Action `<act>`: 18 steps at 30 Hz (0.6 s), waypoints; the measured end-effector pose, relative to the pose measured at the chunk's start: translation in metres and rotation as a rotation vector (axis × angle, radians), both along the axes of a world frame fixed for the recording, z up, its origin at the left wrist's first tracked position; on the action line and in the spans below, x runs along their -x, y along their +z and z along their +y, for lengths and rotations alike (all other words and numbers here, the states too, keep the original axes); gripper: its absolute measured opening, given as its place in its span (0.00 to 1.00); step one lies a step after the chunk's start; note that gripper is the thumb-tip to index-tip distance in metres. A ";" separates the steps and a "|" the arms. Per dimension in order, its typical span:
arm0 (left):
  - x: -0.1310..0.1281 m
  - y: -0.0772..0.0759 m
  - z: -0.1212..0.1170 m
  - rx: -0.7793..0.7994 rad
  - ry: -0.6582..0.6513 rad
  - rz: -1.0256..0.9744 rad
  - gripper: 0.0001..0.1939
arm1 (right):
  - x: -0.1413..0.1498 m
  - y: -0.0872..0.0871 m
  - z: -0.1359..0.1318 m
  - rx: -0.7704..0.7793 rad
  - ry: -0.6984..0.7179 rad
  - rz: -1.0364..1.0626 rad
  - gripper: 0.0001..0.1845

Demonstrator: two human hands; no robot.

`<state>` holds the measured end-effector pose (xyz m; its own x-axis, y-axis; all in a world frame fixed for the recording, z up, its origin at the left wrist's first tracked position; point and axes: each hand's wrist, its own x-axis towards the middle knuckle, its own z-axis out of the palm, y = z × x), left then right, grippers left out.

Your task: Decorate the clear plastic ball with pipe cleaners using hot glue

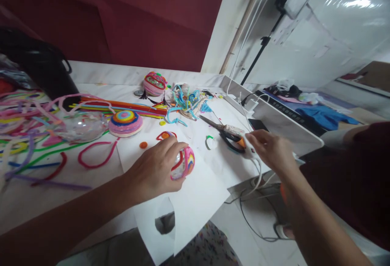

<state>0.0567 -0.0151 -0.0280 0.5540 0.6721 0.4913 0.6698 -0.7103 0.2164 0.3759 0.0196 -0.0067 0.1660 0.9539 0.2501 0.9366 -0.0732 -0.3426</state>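
My left hand (161,164) is closed round a clear ball (183,163) partly covered with pink, red, yellow and blue pipe cleaners, held just over white paper sheets. On the right, my right hand (269,148) has its fingers curled at the handle end of a white hot glue gun (250,149) with an orange part and a cable. Its fingertips are partly hidden. Black-handled scissors (232,141) lie beside the glue gun, blades pointing away to the left. A small red loop (166,135) and an orange disc (143,145) sit near my left hand.
A striped half-ball (124,123), a clear ball (83,127) and many loose pipe cleaners (55,164) cover the left side. Behind are a decorated pink ball (154,83) and a blue tangle (189,97). A power strip, cables (258,213) and a person in dark clothing (350,176) are at right.
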 end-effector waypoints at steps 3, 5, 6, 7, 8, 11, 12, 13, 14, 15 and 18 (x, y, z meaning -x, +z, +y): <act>-0.001 0.000 0.000 -0.002 0.003 -0.004 0.29 | 0.046 0.004 -0.016 0.106 0.462 0.590 0.17; -0.001 -0.001 0.000 0.014 0.008 -0.003 0.29 | 0.076 0.002 -0.022 0.192 0.692 0.774 0.18; -0.002 -0.001 0.000 0.025 0.008 -0.001 0.29 | 0.089 0.000 -0.024 0.227 0.760 0.841 0.19; -0.002 -0.001 0.000 0.034 0.006 -0.001 0.27 | 0.100 -0.002 -0.024 0.266 0.812 0.905 0.20; -0.002 -0.001 0.000 0.039 0.004 -0.004 0.26 | 0.109 -0.003 -0.024 0.288 0.840 0.967 0.20; -0.002 -0.002 0.000 0.037 -0.001 -0.017 0.23 | 0.123 -0.007 -0.022 0.317 0.862 1.112 0.21; -0.002 -0.002 -0.001 0.034 -0.002 -0.020 0.23 | 0.125 -0.007 -0.022 0.321 0.860 1.142 0.22; -0.002 -0.001 -0.001 0.029 -0.005 -0.022 0.23 | 0.126 -0.007 -0.021 0.325 0.857 1.166 0.22; -0.002 -0.001 -0.001 0.021 -0.007 -0.025 0.23 | 0.127 -0.007 -0.021 0.332 0.856 1.184 0.22; -0.002 -0.001 -0.001 0.013 -0.010 -0.029 0.24 | 0.127 -0.008 -0.021 0.341 0.853 1.197 0.23; -0.003 -0.001 0.000 -0.007 -0.017 -0.038 0.25 | 0.128 -0.009 -0.020 0.372 0.842 1.223 0.23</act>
<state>0.0594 -0.0155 -0.0293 0.5460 0.6593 0.5168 0.6492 -0.7229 0.2364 0.2481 -0.0002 -0.0154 -0.5183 0.8494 0.0995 -0.0848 0.0648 -0.9943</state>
